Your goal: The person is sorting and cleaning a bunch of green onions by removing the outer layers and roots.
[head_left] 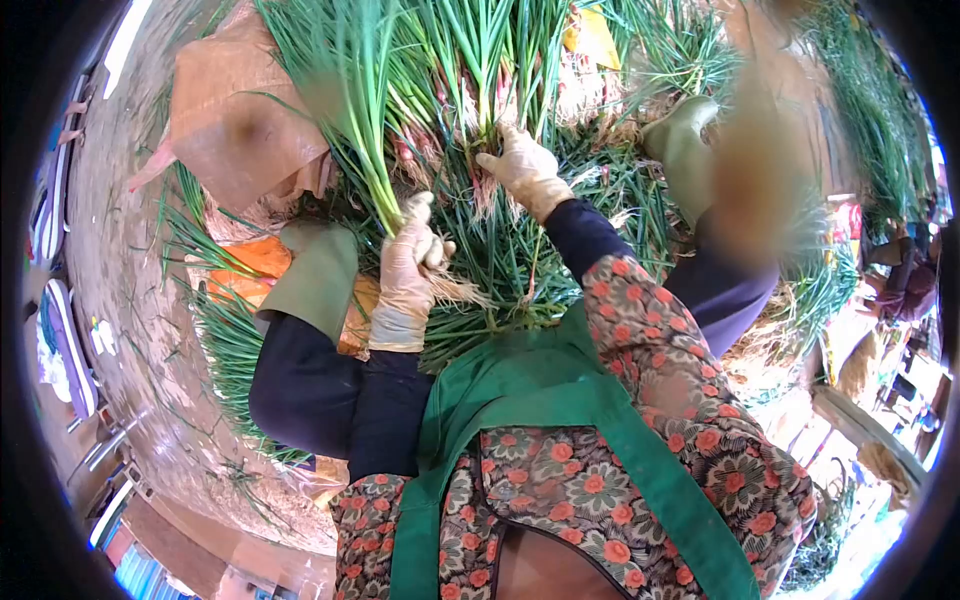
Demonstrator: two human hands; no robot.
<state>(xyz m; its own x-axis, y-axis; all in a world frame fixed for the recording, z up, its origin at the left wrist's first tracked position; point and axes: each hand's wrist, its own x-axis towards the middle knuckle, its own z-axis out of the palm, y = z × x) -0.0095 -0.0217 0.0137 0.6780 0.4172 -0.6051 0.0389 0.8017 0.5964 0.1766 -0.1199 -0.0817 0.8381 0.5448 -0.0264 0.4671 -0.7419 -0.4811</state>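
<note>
My left hand (408, 265), in a pale glove, is closed around a bunch of spring onions (375, 175). Their green leaves point up and away, and the pale roots (455, 290) stick out below the fist. Further forward, my right hand (527, 172), gloved too, has thumb and fingers around the lower stalks of other spring onions (490, 95) at the front of a heap. Reddish bulbs and stringy roots show beside it. Part of its grip is hidden by the stalks.
Loose green leaves (500, 250) cover the ground between my boots (320, 275). An orange-brown sack (235, 125) lies at the left front. More spring onions (860, 120) lie at the far right. A blurred brown spot on the lens hides part of the right side.
</note>
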